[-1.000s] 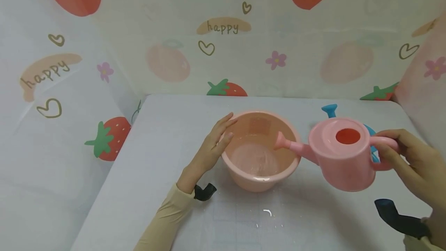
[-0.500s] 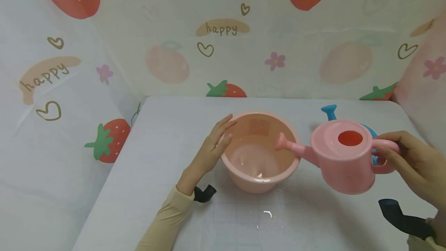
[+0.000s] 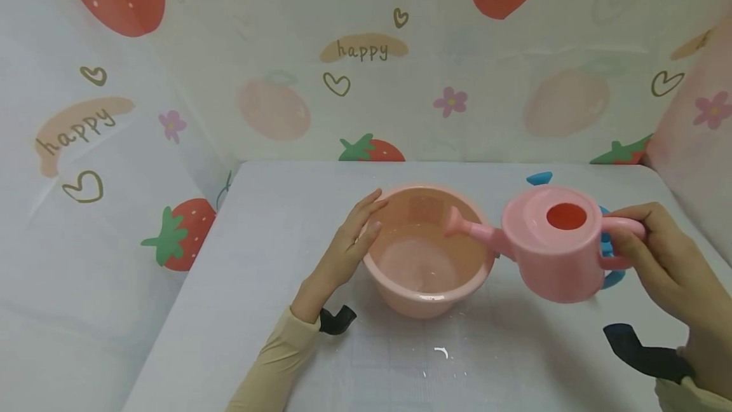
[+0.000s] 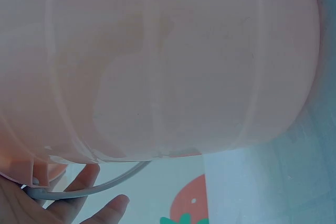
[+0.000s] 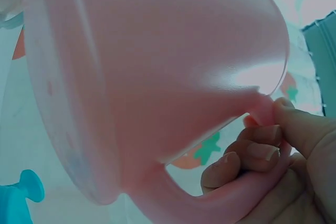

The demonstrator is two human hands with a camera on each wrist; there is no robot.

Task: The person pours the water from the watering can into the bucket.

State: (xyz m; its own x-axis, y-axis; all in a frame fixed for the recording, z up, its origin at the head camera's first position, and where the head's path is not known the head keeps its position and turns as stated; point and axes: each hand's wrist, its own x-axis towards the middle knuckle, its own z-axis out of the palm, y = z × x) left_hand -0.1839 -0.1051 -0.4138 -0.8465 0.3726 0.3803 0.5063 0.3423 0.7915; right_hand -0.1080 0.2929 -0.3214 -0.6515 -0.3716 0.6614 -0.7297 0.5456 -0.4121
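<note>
My right hand (image 3: 671, 266) grips the handle of a pink watering can (image 3: 557, 269), fingers curled round it in the right wrist view. The can hangs above the table with its spout head (image 3: 455, 222) over the right side of a peach-pink bucket (image 3: 423, 308). Shallow clear water shows a glint at the bucket's bottom. On the bucket's left rim rests my left hand (image 3: 343, 240), its fingers extended. The left wrist view shows the bucket's outer wall (image 4: 184, 66) and a grey bail handle (image 4: 100, 189) beside the fingers.
Behind the pink can, mostly hidden, stands a blue watering can (image 3: 614, 279); its spout head (image 5: 32, 185) shows in the right wrist view. Water drops (image 3: 441, 353) lie on the white table (image 3: 280, 227) in front of the bucket. Strawberry-print sheets surround the table.
The pink watering can dips slightly, then rises a little and shifts left, its spout head reaching further over the bucket. My left hand stays at the rim.
</note>
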